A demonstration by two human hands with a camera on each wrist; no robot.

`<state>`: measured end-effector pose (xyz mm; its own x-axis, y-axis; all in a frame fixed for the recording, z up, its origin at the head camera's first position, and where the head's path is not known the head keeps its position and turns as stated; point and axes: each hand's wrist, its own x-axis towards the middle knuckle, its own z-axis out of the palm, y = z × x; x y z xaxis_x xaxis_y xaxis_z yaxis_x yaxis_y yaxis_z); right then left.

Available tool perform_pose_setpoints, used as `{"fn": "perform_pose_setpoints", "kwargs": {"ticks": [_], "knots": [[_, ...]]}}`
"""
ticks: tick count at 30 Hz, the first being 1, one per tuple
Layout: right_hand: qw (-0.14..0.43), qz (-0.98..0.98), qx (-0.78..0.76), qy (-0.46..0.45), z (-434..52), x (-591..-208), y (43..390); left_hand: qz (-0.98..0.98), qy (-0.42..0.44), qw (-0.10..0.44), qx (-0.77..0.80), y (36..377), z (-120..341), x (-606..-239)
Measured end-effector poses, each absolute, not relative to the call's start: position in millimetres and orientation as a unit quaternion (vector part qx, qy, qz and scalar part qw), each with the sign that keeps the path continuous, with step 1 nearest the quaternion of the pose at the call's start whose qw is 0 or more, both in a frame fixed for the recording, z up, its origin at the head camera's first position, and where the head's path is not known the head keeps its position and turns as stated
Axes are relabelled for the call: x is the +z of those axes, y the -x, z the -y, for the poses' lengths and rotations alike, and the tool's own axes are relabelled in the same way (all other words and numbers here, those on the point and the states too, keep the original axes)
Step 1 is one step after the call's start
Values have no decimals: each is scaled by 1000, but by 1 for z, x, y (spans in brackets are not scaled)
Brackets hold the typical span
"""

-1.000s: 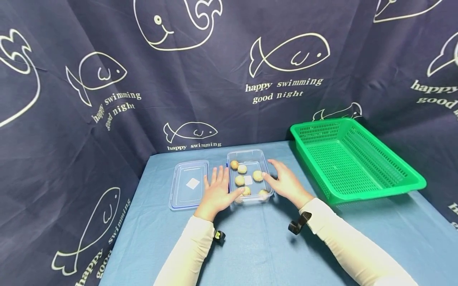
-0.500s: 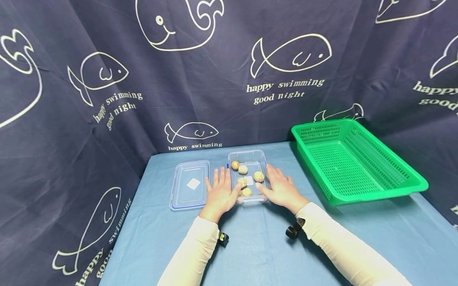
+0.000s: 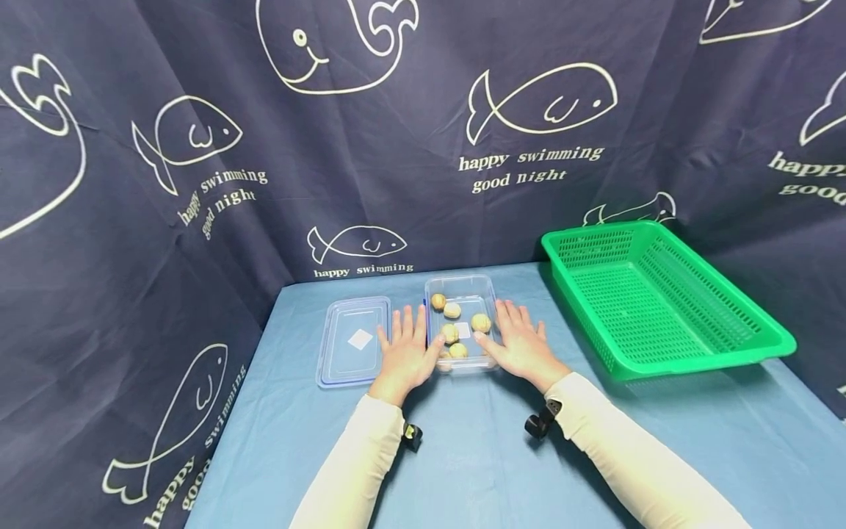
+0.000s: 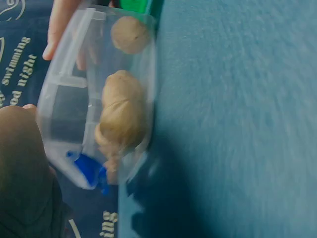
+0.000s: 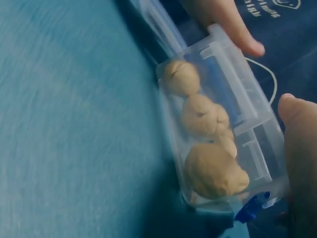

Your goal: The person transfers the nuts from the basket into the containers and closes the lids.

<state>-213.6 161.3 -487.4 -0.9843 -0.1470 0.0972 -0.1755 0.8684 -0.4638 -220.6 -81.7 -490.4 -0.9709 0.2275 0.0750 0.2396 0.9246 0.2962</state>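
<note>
A clear plastic box [image 3: 471,287] with blue clips stands on the blue-covered table, holding several round tan balls [image 3: 480,323], creased on their surface. My left hand [image 3: 405,355] lies along the box's left side with straight fingers, its thumb over the near left rim. On the opposite side, my right hand [image 3: 523,348] has straight fingers beside the wall and its thumb over the near right part. In the left wrist view, the balls [image 4: 124,111] show through the near wall, with a blue clip [image 4: 89,168] below. The near right corner is partly hidden under my right hand.
A clear lid [image 3: 357,367] with a blue edge and a white label lies flat left of the box. At the right stands a green perforated basket [image 3: 667,360]. Dark curtain [image 3: 370,176] with fish drawings rises behind the table and along its sides.
My right hand has come leftward against the box, its fingers straightening along the side. A ball at the near right corner is now covered. The left hand has barely moved.
</note>
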Motion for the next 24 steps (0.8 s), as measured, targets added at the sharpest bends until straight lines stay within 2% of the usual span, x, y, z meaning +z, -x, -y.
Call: {"fn": "perform_pose_setpoints", "kwargs": {"ticks": [3, 8, 12, 19, 24], "knots": [[47, 962, 253, -88, -155, -480, 214, 979, 106, 29, -172, 217, 99, -482], [85, 945, 287, -130, -132, -462, 223, 968, 86, 77, -222, 216, 149, -466], [54, 921, 357, -145, -102, -443, 231, 949, 60, 96, -294, 221, 190, -457], [-22, 882, 452, -130, -41, -428, 248, 881, -26, 41, -470, 236, 244, -457], [-52, 897, 424, -114, -2, -435, 261, 833, -78, -11, -548, 241, 264, -458]]}}
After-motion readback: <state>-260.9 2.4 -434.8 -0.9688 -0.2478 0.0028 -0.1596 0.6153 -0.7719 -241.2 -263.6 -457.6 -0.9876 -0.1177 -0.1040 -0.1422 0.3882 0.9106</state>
